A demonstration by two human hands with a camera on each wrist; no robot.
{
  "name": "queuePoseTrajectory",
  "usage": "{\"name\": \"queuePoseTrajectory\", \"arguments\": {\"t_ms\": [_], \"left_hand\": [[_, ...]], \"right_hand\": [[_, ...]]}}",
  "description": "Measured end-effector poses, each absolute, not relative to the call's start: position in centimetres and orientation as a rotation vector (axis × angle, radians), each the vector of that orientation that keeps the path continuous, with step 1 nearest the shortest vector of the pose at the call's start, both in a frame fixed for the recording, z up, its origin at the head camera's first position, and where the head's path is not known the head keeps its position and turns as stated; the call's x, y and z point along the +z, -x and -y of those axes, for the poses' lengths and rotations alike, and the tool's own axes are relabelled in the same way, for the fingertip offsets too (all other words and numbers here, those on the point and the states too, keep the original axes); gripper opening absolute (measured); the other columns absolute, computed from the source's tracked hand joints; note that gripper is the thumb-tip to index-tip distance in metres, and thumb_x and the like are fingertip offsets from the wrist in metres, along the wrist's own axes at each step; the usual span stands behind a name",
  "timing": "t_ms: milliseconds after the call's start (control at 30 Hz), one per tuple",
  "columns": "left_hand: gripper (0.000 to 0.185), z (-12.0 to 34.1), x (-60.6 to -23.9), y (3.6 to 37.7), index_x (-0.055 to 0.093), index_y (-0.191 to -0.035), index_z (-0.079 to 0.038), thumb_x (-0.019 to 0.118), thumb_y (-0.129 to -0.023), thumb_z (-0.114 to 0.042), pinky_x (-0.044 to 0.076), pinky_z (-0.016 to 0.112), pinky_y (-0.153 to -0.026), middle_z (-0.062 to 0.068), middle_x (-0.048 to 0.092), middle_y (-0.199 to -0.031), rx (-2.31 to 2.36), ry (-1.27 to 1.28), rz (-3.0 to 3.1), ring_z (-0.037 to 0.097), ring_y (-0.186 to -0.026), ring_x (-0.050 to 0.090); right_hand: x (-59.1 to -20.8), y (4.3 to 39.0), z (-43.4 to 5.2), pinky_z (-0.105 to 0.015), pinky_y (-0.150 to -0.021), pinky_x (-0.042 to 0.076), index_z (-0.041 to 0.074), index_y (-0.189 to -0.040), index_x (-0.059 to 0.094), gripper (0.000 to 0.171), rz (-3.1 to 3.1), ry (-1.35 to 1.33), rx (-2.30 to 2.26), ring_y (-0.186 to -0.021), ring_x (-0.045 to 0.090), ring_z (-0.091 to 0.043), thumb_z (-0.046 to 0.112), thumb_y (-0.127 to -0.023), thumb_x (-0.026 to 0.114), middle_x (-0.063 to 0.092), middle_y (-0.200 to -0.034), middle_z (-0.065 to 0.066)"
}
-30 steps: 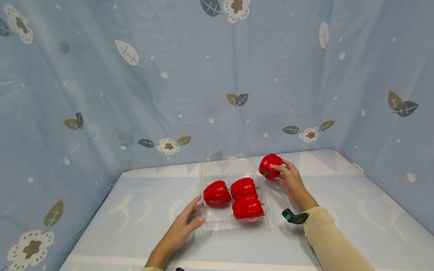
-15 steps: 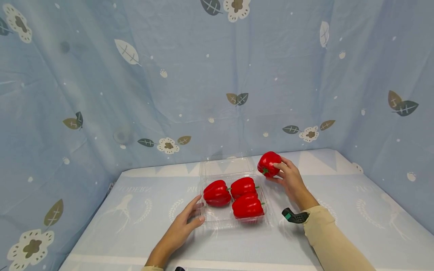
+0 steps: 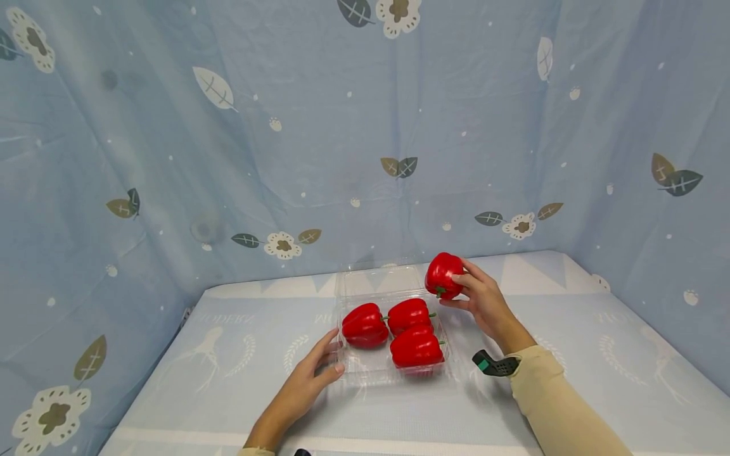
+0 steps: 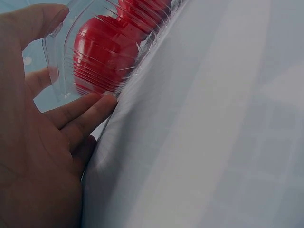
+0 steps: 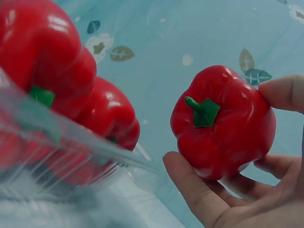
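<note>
A clear plastic clamshell box (image 3: 393, 370) lies open on the table with three red bell peppers (image 3: 408, 316) inside. My right hand (image 3: 481, 299) grips a fourth red pepper (image 3: 442, 275) (image 5: 223, 122) above the box's far right corner, its green stem pointing toward the box. My left hand (image 3: 310, 380) rests on the table with straight fingers touching the box's left front wall (image 4: 90, 66). In the left wrist view a pepper (image 4: 102, 47) shows through the ribbed plastic. Two boxed peppers (image 5: 45, 52) fill the left of the right wrist view.
The box's open lid (image 3: 381, 280) lies flat behind it. Blue leaf-patterned cloth (image 3: 285, 126) hangs close behind and on both sides. The table (image 3: 599, 367) is covered with pale blue printed cloth. A black wrist-camera strap (image 3: 495, 365) sits on my right wrist.
My right hand has lifted the fourth pepper off the table and carried it left, toward the box. The left hand and the box have stayed put.
</note>
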State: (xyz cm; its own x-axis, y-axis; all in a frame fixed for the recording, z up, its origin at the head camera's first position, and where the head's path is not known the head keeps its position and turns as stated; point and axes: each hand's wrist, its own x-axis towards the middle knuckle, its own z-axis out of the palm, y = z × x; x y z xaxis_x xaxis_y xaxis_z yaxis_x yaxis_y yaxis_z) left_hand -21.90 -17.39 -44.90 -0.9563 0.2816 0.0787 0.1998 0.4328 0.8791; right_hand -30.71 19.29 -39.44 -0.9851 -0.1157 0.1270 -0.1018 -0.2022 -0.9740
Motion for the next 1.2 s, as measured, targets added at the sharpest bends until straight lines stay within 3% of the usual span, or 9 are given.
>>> {"name": "queuePoseTrajectory", "arguments": {"t_ms": [367,667,967,1200], "left_hand": [[0.065,17.2,-45.2,21.7,0.028,-0.149,-0.031,0.059,-0.093,-0.039,0.041,0.056,-0.098,0.009,0.048,-0.141,1.564,-0.430,-2.580,0.031,-0.129,0.044],[0.064,17.3,-44.9,21.8,0.029,-0.149,-0.034,0.058,-0.093,-0.042,0.039,0.058,-0.098,0.008,0.049,-0.140,1.552,-0.417,-2.598,0.030,-0.129,0.045],[0.065,17.2,-44.9,21.8,0.029,-0.149,-0.030,0.059,-0.092,-0.041,0.039,0.059,-0.098,0.009,0.049,-0.140,1.552,-0.415,-2.604,0.033,-0.130,0.043],[0.065,17.3,-44.9,21.9,0.029,-0.150,-0.029,0.059,-0.093,-0.040,0.038,0.058,-0.099,0.009,0.049,-0.140,1.559,-0.437,-2.603,0.032,-0.130,0.043]], "right_hand": [[-38.7,29.8,-18.3,-0.051,-0.084,0.050,0.006,-0.142,0.028,0.061,-1.994,0.383,-2.407,-0.113,0.056,-0.026,0.023,-0.092,0.060,0.039,-0.139,-0.014],[-37.6,29.1,-17.4,-0.050,-0.086,0.050,0.008,-0.144,0.031,0.059,-2.003,0.503,-2.347,-0.111,0.057,-0.030,0.019,-0.092,0.057,0.042,-0.136,-0.018],[-36.9,28.4,-16.1,-0.040,-0.087,0.052,0.015,-0.147,0.035,0.060,-2.091,0.610,-2.223,-0.116,0.052,-0.033,0.019,-0.092,0.057,0.045,-0.138,-0.016],[-36.6,28.2,-15.4,-0.039,-0.086,0.053,0.015,-0.146,0.037,0.058,-2.108,0.634,-2.191,-0.112,0.054,-0.033,0.020,-0.092,0.057,0.046,-0.138,-0.015]]}}
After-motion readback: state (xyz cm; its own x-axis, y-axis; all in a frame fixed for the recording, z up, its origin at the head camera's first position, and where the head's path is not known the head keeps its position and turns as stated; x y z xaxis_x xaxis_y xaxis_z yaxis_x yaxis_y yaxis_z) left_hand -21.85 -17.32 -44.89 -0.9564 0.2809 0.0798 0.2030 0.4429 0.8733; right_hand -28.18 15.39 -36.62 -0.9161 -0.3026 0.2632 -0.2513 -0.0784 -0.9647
